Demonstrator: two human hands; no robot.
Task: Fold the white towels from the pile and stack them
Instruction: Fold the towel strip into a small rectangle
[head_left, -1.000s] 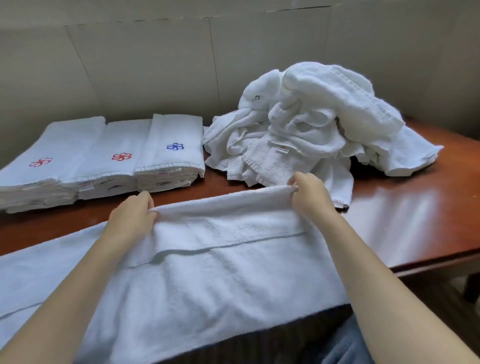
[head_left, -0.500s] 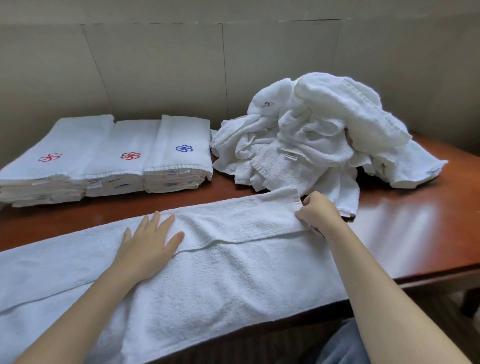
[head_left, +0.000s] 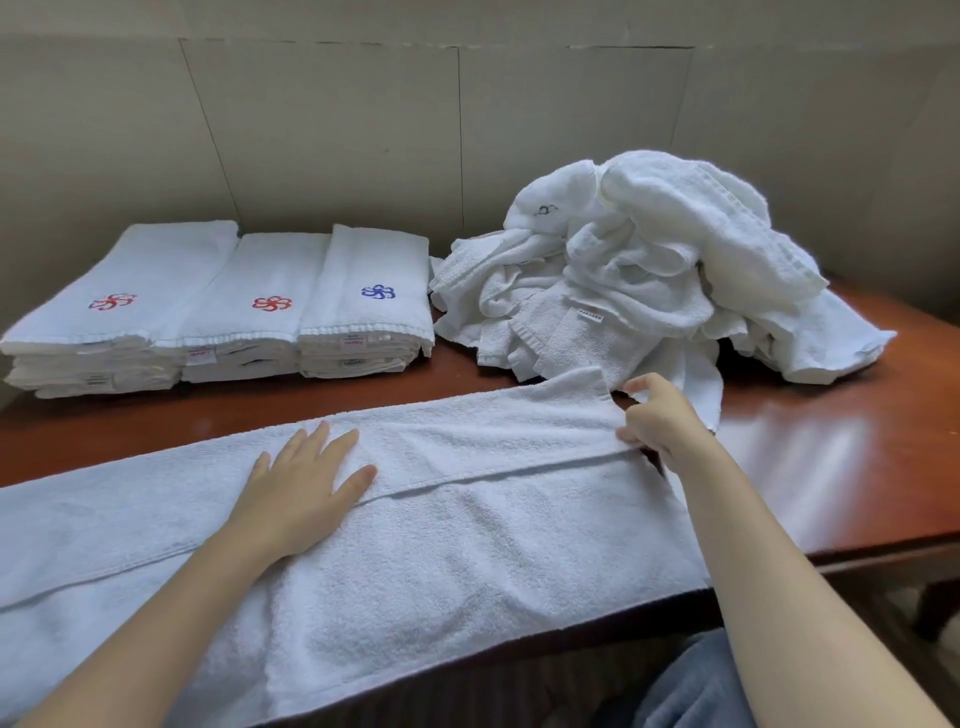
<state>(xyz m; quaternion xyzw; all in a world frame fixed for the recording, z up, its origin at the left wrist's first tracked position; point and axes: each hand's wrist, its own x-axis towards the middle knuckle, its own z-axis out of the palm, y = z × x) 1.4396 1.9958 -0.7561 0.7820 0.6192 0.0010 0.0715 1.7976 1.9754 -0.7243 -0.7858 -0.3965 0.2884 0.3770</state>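
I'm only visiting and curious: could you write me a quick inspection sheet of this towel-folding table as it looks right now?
Surface: glossy brown wooden table, reflecting light at the right.
Job's things: spread towel lies along the near edge, far side folded over; loose pile at back right; three folded stacks side by side at back left, two red emblems, one blue.
Clutter: nothing seen.
Hands: left hand flat on the spread towel; right hand pinches its right end.
Cables: nothing seen.
Surroundings: beige panelled wall behind; grey-blue clothing below the table edge.
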